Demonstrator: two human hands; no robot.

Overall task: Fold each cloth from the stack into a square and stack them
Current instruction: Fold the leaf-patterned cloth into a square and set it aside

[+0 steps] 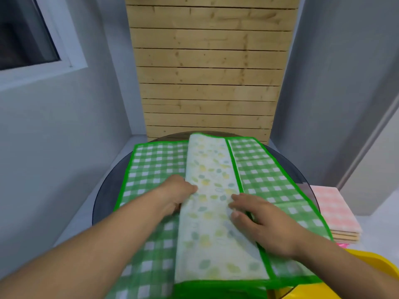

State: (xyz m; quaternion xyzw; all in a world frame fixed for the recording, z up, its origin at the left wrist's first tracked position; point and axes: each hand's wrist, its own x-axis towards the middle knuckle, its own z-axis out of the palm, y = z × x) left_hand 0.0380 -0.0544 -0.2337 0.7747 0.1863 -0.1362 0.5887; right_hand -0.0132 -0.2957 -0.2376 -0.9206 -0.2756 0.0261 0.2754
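Forearms reach in over green check cloth (151, 167) spread on round table (103, 195). Left hand (177, 194) pinches the folded flap's edge, right hand (259, 221) lies flat, fingers loose, on printed underside. Mid first fold; next prob press crease, fold again. Folded stack (332, 210) to the right

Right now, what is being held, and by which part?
The left hand pinches the left long edge of the pale leaf-print cloth; the right hand only presses flat on it.

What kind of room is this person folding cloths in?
Probably a small corner of a home: a round dark table against grey walls, a window and a wood-slat panel.
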